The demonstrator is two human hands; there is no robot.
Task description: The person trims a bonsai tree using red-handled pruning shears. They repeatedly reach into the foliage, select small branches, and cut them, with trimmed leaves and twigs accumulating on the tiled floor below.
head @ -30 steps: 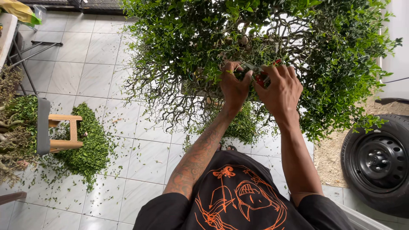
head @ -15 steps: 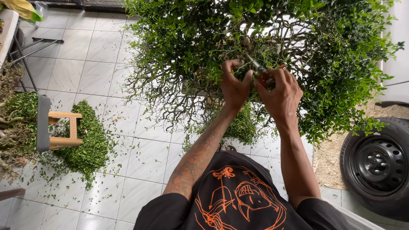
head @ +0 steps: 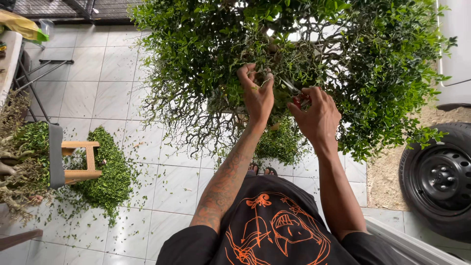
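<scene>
1. While the left hand pinches a thin twig of the dense green shrub at centre frame, the right hand just beside it is closed around small red-handled pruning shears, blades pointing up-left toward that twig
2. The blade tips sit very near the left fingertips; a squeeze made with foliage hiding the tips could, I'd judge, nick a finger
3. Tangled bare twigs hang below the shrub, so the shears could snag there or cut a branch behind the one held
4. Open white floor tiles lie at lower centre, but clippings heaped at left around a small wooden stool could be slippery
5. At the right edge a black car tyre hems in that side
</scene>
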